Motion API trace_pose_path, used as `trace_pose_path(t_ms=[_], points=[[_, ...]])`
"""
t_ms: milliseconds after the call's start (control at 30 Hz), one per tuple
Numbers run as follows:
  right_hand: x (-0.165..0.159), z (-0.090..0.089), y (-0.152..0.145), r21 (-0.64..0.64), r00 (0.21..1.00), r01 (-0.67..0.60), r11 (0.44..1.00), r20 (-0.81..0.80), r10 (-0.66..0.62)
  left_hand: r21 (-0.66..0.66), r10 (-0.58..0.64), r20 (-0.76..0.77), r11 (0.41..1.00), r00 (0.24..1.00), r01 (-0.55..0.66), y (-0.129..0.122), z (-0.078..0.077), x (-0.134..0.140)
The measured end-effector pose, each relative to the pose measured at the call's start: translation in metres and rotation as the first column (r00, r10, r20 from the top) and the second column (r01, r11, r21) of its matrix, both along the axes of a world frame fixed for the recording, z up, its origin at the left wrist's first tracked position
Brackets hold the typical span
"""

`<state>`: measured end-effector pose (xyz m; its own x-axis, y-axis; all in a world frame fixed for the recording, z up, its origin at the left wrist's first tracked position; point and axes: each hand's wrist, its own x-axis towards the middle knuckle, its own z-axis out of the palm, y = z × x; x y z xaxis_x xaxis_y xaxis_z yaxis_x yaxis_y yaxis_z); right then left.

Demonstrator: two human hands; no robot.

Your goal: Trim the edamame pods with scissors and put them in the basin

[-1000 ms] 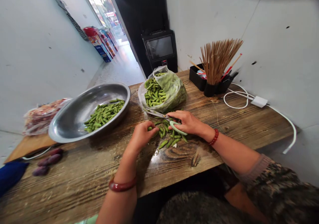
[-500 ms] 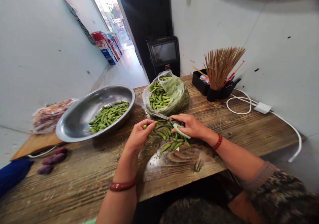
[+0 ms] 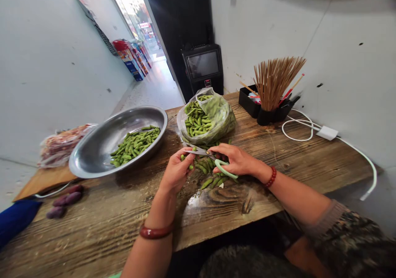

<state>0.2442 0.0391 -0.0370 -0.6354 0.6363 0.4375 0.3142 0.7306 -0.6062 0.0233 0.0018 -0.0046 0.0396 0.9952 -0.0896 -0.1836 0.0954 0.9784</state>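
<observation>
My left hand (image 3: 177, 171) is closed on a few green edamame pods (image 3: 190, 167), their tips poking out between the fingers. In my right hand (image 3: 236, 159) are scissors (image 3: 225, 168) with pale green handles. The scissor blades reach left to the pod end at my left fingertips. Loose pods (image 3: 208, 183) lie on the wooden table under both hands, partly hidden by them. Just behind is a clear plastic bag (image 3: 227, 119) full of pods. To the left, a wide steel basin (image 3: 93, 148) holds a heap of pods (image 3: 134, 145).
Bundled wooden skewers (image 3: 275, 84) stand in a black holder (image 3: 265, 117) at the back right, beside a white cable (image 3: 355, 152). Purple sweet-potato-like roots (image 3: 63, 203), a cutting board (image 3: 46, 179) with a bagged food item (image 3: 63, 144), and blue cloth (image 3: 18, 218) are at left.
The scissors have moved left, their blades now at the pod in my left hand. My left hand has shifted slightly right and turned.
</observation>
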Motion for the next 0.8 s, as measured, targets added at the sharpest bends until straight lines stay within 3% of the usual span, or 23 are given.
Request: trace_pose_path(t_ms=[400, 800], points=[[0.0014, 0.0051, -0.0019, -0.025, 1.000, 0.014, 1.000, 0.017, -0.014, 0.094, 0.069, -0.264, 0.995, 0.962, -0.046, -0.0009, 0.0013, 0.0022], [0.0018, 0.0016, 0.0012, 0.014, 1.000, 0.021, 1.000, 0.006, -0.021, 0.135, 0.094, -0.345, 0.990, 0.934, -0.049, -0.0013, 0.0031, 0.0021]])
